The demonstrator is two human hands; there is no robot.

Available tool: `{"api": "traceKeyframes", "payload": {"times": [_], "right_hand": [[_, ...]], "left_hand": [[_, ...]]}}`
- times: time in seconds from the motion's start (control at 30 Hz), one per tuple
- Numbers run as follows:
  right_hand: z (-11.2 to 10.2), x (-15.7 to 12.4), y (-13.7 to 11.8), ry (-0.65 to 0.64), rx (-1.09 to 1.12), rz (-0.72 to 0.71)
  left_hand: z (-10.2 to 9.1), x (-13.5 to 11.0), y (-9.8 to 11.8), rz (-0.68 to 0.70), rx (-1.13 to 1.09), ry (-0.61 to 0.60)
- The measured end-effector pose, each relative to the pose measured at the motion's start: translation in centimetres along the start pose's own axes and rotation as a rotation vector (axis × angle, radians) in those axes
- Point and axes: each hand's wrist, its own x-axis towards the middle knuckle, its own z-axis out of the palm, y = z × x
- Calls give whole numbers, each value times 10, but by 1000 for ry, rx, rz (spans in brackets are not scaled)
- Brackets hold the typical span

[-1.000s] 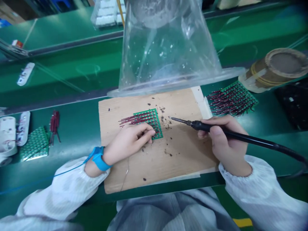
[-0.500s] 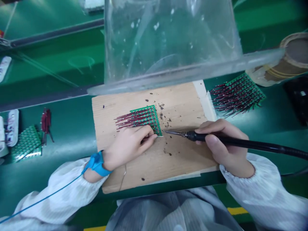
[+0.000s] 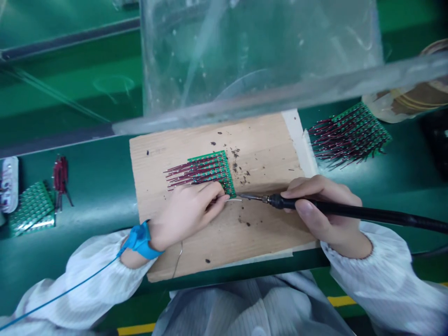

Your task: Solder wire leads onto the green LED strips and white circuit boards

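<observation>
Item: small green circuit board (image 3: 213, 169), which lay on our wooden work board (image 3: 266, 233) with its red leads fanned to the left.

Left hand (image 3: 185, 212): it rested at the board's near edge, fingers pinched on a thin wire (image 3: 234, 199) that pointed right. This was the nearer hand.

Right hand (image 3: 325, 212): it clasped the soldering iron (image 3: 367, 215) like a pen. The shaft lay right to left, and the tip met the wire's end just beside the board's near right corner.

Obscured: our fingers covered the board's near edge. We could not tell whether the tip touched a pad. The iron's cord ran out of frame.
</observation>
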Motion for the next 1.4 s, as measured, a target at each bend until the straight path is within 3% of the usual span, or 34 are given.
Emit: {"api": "traceKeyframes", "payload": {"times": [0.3, 0.67, 1.4], "right_hand": [[1, 2, -3, -35, 7, 20], [1, 4, -1, -81, -21, -28], [2, 4, -1, -74, -19, 11]], "left_hand": [[7, 1, 5, -27, 55, 91], [8, 1, 6, -21, 59, 94], [9, 0, 6, -61, 61, 80]]}}
